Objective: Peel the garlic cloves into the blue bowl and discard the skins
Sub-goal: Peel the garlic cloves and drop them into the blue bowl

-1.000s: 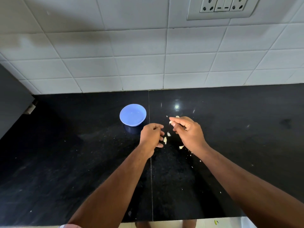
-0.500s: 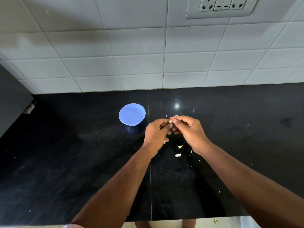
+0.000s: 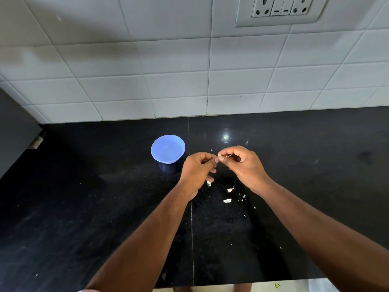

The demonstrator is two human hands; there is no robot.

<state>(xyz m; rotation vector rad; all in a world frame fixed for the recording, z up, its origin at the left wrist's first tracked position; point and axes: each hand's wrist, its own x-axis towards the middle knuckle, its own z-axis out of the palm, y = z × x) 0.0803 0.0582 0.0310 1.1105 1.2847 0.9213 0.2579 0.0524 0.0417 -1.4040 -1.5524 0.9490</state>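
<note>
A small pale garlic clove point(image 3: 219, 156) is pinched between the fingertips of my left hand point(image 3: 196, 170) and my right hand point(image 3: 245, 165), which meet just above the black counter. Most of the clove is hidden by my fingers. The blue bowl point(image 3: 168, 149) stands on the counter just left of my left hand; I see nothing in it. Several bits of garlic skin point(image 3: 227, 200) lie on the counter below and between my hands.
The black stone counter point(image 3: 84, 197) runs back to a white tiled wall point(image 3: 147, 81) with a switch and socket plate point(image 3: 280, 9) at the top right. A dark cabinet side point(image 3: 14, 127) stands at the far left. The counter's front edge is at the bottom.
A second ago my hands were apart, the right one holding the clove. They have come together, and both now pinch it.
</note>
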